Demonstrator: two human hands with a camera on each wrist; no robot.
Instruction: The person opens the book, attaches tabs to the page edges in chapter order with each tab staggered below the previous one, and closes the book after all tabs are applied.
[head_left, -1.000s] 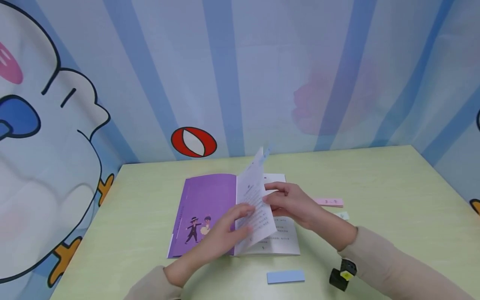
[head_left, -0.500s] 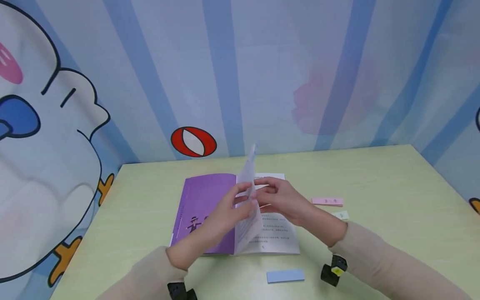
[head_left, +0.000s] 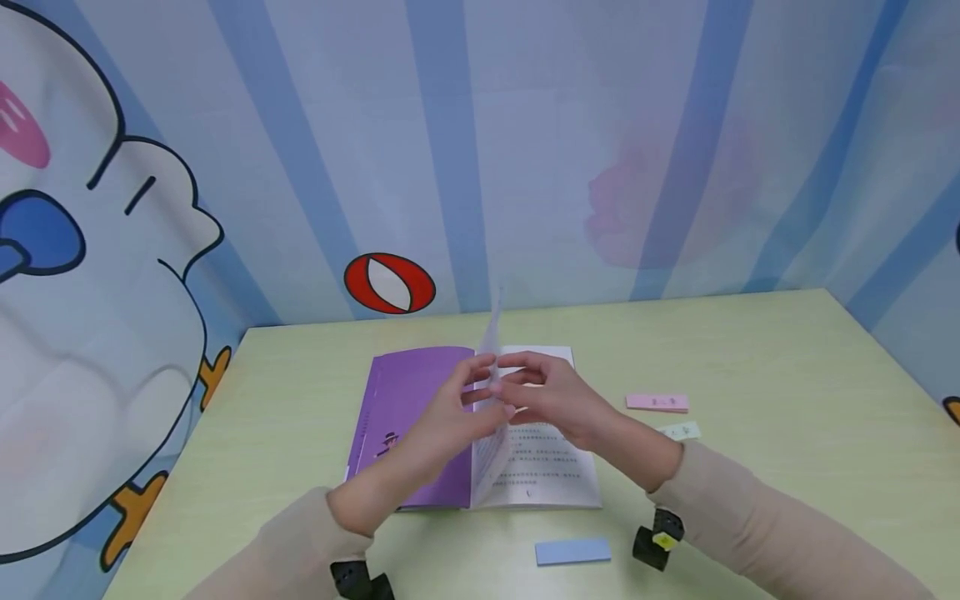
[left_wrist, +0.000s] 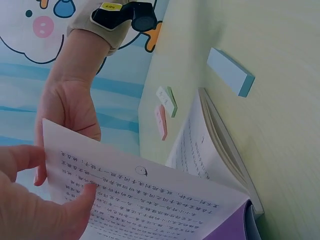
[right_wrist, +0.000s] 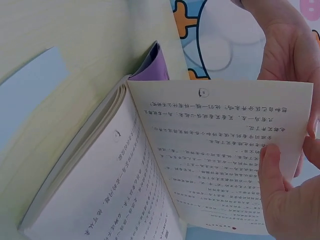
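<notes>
Pale green tabletop under everything. Nearest us: a blue block, flat, off the book's near edge, not touching. Next, the book, open mid-table — purple side down on the left, printed pages on the right, a raised page standing nearly upright between them from the spine. Both hands are on that page near its free outer edge: left hand holds it with thumb on one face, right hand with thumb on the opposite face, fingers curved in. Grip force — can't tell. We judge the page light, floppy, easy to crease; best hold is a soft pinch at mid-edge, no tugging on the spine. We'd expect the book to be bendy and able to slide. Right of it: a white-and-green block, then a pink block. Behind: blue-striped backdrop, white cartoon figure left, red-and-white ball printed above the book.
</notes>
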